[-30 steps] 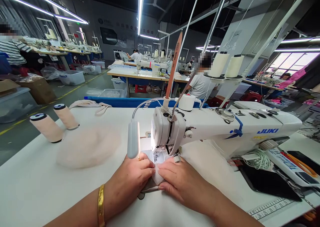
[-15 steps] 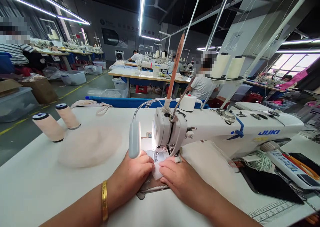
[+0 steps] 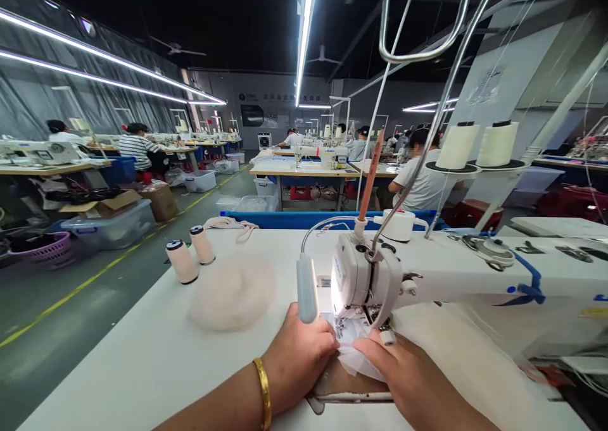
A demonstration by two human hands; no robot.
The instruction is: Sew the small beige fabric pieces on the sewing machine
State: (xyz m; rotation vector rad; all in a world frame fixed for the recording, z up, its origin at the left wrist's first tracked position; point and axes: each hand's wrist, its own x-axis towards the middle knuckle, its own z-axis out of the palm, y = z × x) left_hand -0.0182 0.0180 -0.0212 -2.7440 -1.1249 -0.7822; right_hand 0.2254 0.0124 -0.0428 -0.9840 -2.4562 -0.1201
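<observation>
A sheer white piece of fabric (image 3: 352, 359) lies at the needle area of the white sewing machine (image 3: 363, 273), lit by a small lamp (image 3: 308, 290). My left hand (image 3: 301, 352), with a gold bangle (image 3: 263, 393) on its wrist, is closed at the fabric's left edge, fingertips pinching it close to the presser foot. On the other side my right hand (image 3: 403, 368) grips the fabric's right part, thumb on top; its other fingers are mostly hidden. Pale, thin fabric (image 3: 446, 342) also lies under the machine's arm.
Two peach thread cones (image 3: 182, 262) stand left on the white table (image 3: 142, 355), beside a heap of sheer beige fabric (image 3: 232, 295). A pencil (image 3: 371, 174) sticks up from the machine head. Cream thread spools (image 3: 456, 146) stand behind. Other people work at machines farther off.
The view has turned left and up, so the machine and hands appear farther right and lower. The white fabric shows more spread between my hands, which remain beside the needle area.
</observation>
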